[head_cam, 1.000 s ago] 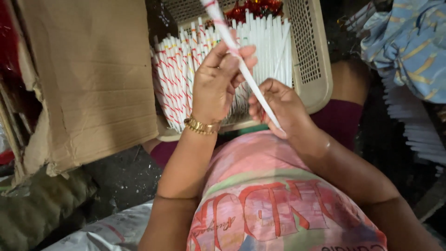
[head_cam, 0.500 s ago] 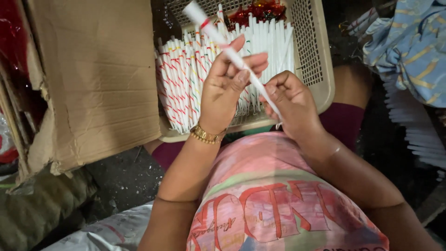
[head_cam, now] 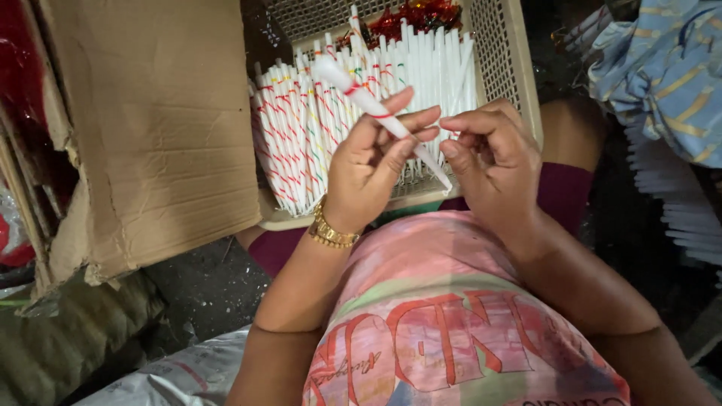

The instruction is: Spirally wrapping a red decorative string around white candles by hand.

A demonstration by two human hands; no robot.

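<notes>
Holding one white paper cone (head_cam: 374,111), spiralled with a thin red stripe, slantwise above the basket (head_cam: 519,90), wide end up-left, narrow tip down-right. Pinching its lower half in the left hand (head_cam: 372,169), fingers closed round it. Touching the tip with the right hand (head_cam: 492,162), fingers curled narrowly, thumb and forefinger meeting near the point. Tilting flatter than half a second ago, with the wide end dropping lower over the basket and the hands drawing nearer the camera.

Resting in the basket below: a packed batch of like cones (head_cam: 331,135), too many and too crowded for counting, some striped red, a few yellow or green. Lying behind them, one heap of shiny red wrappers (head_cam: 414,15). Wearing one gold bracelet (head_cam: 331,231) on the left wrist.

Standing left, one brown cardboard box (head_cam: 150,128), flap torn, plain. Lying lower left, one pale printed sack (head_cam: 188,372). Hanging upper right, blue striped cloth (head_cam: 662,75); beneath it, one stack of white paper (head_cam: 677,203).
</notes>
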